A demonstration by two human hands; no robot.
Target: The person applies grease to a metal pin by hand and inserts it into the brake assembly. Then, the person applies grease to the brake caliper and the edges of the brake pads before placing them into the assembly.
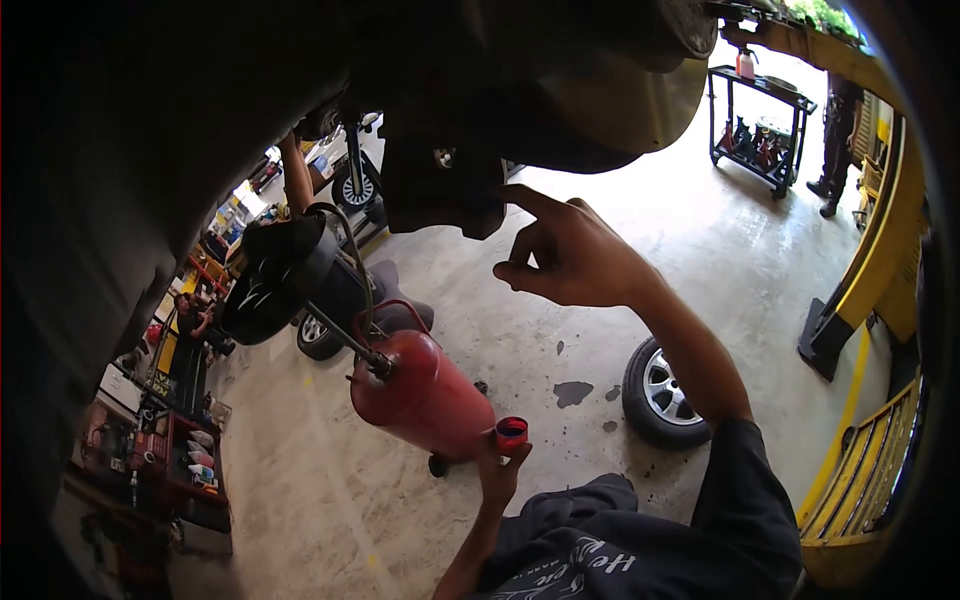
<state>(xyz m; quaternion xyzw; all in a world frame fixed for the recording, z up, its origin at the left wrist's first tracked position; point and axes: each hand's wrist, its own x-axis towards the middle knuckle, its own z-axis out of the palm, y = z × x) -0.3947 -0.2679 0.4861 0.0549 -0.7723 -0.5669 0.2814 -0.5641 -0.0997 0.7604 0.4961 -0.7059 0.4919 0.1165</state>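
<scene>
Red cup (511,433) gripped in the left hand (498,468), near the red tank (425,395) above the floor (540,350)! Up top, the right hand (585,252), half-open, index finger stretched to the edge of a dark underbody panel (440,195).

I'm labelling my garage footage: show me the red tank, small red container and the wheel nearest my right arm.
Red tank (430,392): head view, side of its body.
Small red container (511,439): head view, outer wall.
Wheel (669,389): head view, spoked rim.
</scene>
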